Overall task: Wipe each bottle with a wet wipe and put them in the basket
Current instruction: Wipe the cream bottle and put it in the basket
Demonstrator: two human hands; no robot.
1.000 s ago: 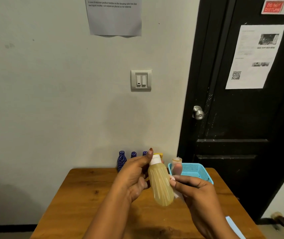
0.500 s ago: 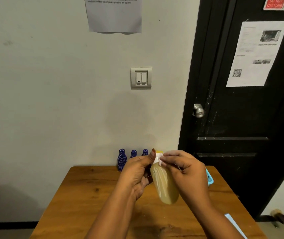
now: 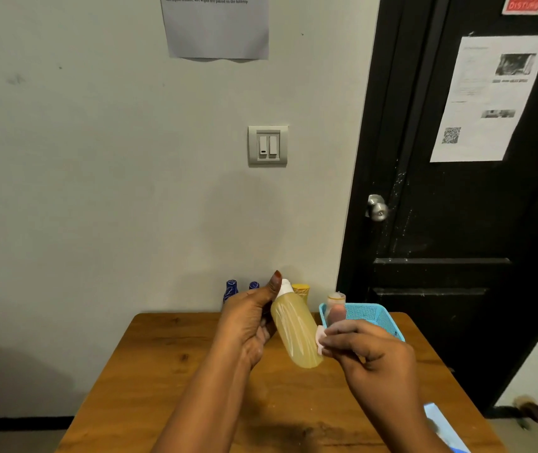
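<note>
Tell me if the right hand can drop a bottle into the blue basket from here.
Probably yes: the blue basket sits just beyond the right hand, nothing between, though that hand holds a wet wipe.

My left hand (image 3: 248,325) sits curled at ten o'clock, thumb raised; my right hand (image 3: 370,356) pinches at four o'clock, fingers bunched.

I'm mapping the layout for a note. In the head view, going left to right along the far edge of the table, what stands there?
Dark blue bottle → second dark blue bottle → yellow-capped bottle → small bottle with a pinkish base, standing in the blue basket.
</note>
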